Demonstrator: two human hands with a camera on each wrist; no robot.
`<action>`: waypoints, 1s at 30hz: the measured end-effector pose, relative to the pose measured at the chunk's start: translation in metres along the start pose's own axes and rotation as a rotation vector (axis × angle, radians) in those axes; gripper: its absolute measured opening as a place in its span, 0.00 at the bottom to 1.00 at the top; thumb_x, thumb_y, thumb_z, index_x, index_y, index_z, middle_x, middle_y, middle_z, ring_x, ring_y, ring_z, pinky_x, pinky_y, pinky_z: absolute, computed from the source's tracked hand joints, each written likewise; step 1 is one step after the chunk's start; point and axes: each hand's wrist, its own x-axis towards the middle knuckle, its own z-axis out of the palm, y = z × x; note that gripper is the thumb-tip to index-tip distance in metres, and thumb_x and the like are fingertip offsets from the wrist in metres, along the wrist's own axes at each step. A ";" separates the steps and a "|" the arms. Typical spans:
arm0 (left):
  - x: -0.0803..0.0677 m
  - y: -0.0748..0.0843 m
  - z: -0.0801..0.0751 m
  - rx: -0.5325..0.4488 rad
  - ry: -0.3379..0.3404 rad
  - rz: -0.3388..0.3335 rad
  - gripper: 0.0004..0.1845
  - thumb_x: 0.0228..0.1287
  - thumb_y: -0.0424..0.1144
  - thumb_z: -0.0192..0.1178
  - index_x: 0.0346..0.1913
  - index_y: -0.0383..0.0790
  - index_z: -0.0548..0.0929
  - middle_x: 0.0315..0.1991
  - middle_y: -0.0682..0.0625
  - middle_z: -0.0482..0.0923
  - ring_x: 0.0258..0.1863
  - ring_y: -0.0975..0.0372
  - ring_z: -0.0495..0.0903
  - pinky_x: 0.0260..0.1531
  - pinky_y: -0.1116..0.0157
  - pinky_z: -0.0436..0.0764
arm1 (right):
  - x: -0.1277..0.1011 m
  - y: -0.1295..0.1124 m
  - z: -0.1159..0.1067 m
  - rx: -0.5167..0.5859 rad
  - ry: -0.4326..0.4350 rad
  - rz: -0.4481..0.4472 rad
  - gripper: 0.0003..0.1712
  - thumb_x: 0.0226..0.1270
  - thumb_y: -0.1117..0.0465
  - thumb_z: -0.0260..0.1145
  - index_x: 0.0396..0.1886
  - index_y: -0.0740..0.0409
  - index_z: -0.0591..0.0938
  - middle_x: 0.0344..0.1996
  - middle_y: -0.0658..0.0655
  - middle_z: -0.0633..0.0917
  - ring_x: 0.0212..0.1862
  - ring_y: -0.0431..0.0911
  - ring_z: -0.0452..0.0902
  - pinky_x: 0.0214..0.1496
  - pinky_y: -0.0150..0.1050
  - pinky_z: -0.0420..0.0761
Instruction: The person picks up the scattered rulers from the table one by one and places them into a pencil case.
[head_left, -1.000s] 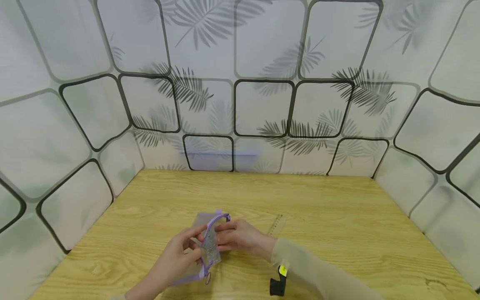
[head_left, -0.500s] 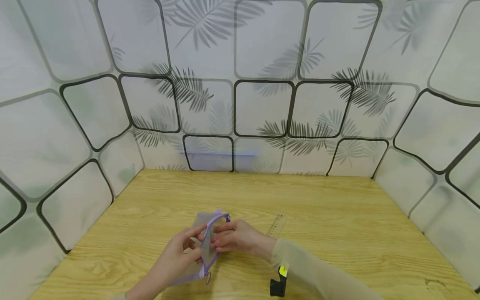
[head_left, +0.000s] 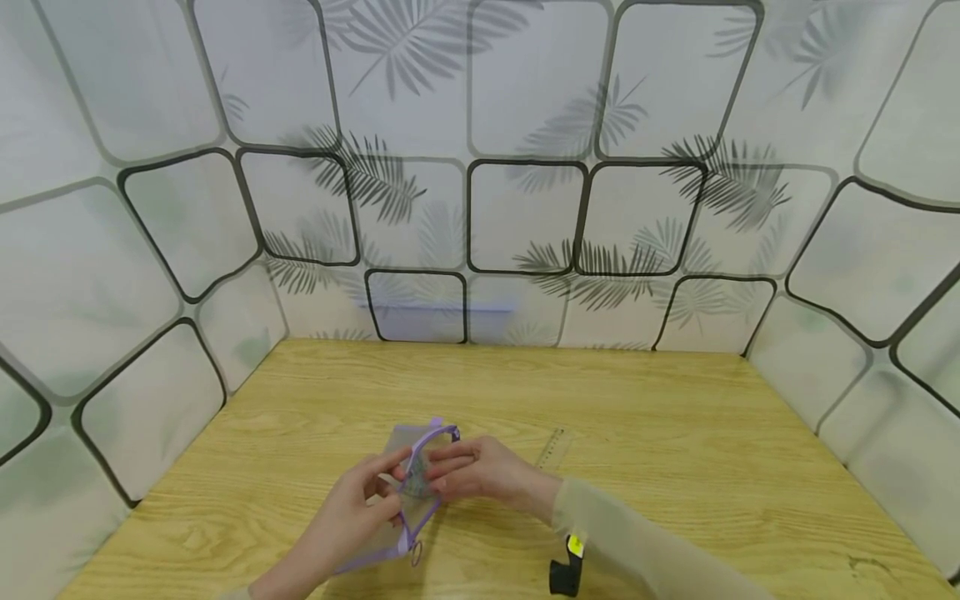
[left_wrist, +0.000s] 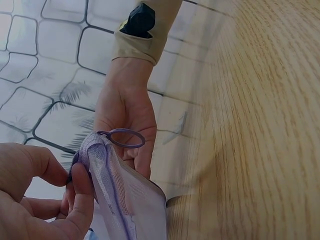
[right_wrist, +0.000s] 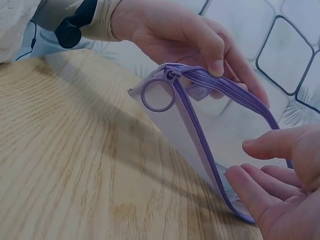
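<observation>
The purple mesh zipper pouch is held just above the wooden table, long axis running away from the person, the left hand pinching its near rim, the right hand with fingers at its open mouth.

Zip pouch between the two hands, over the near part of the surface, left hand on its left, right hand on its right, ruler lying just beyond the right hand
</observation>
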 end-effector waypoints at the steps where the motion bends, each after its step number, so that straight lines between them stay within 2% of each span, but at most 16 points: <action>1: 0.000 0.000 0.000 -0.001 -0.001 -0.001 0.34 0.55 0.22 0.55 0.69 0.23 0.67 0.48 0.37 0.71 0.31 0.67 0.77 0.29 0.65 0.86 | 0.000 0.000 -0.001 -0.001 0.000 -0.003 0.31 0.64 0.69 0.64 0.67 0.70 0.71 0.58 0.70 0.81 0.55 0.53 0.84 0.56 0.43 0.86; 7: -0.001 0.001 0.000 -0.007 -0.011 -0.012 0.34 0.56 0.22 0.55 0.69 0.23 0.66 0.48 0.38 0.71 0.32 0.67 0.77 0.29 0.66 0.86 | -0.003 0.001 -0.004 -0.017 -0.010 -0.028 0.31 0.66 0.67 0.64 0.69 0.67 0.71 0.60 0.69 0.80 0.57 0.55 0.82 0.56 0.44 0.86; 11: -0.001 0.001 -0.001 -0.008 -0.021 -0.012 0.34 0.56 0.23 0.55 0.69 0.24 0.65 0.48 0.38 0.71 0.32 0.67 0.77 0.30 0.65 0.86 | -0.006 0.001 -0.007 -0.070 -0.022 -0.052 0.31 0.68 0.64 0.64 0.70 0.64 0.71 0.61 0.67 0.80 0.60 0.55 0.80 0.57 0.44 0.85; 17: -0.001 0.001 -0.001 -0.004 -0.028 -0.001 0.34 0.57 0.23 0.55 0.69 0.23 0.65 0.48 0.38 0.71 0.32 0.68 0.76 0.30 0.66 0.86 | -0.009 0.003 -0.014 -0.203 -0.030 -0.125 0.31 0.69 0.65 0.63 0.70 0.63 0.70 0.61 0.67 0.80 0.62 0.59 0.78 0.58 0.43 0.85; 24: -0.001 0.003 -0.001 -0.009 -0.012 0.005 0.34 0.55 0.22 0.54 0.69 0.23 0.66 0.48 0.36 0.71 0.31 0.68 0.76 0.29 0.65 0.86 | -0.013 0.001 -0.026 -0.360 -0.028 -0.223 0.29 0.67 0.66 0.65 0.67 0.65 0.72 0.58 0.69 0.81 0.59 0.64 0.78 0.52 0.37 0.86; 30: -0.001 0.003 0.000 -0.015 -0.010 -0.005 0.34 0.55 0.22 0.54 0.69 0.24 0.66 0.47 0.37 0.70 0.31 0.67 0.76 0.29 0.65 0.86 | -0.017 0.000 -0.039 -0.471 -0.045 -0.256 0.29 0.68 0.66 0.64 0.68 0.61 0.72 0.56 0.66 0.82 0.59 0.62 0.78 0.51 0.30 0.84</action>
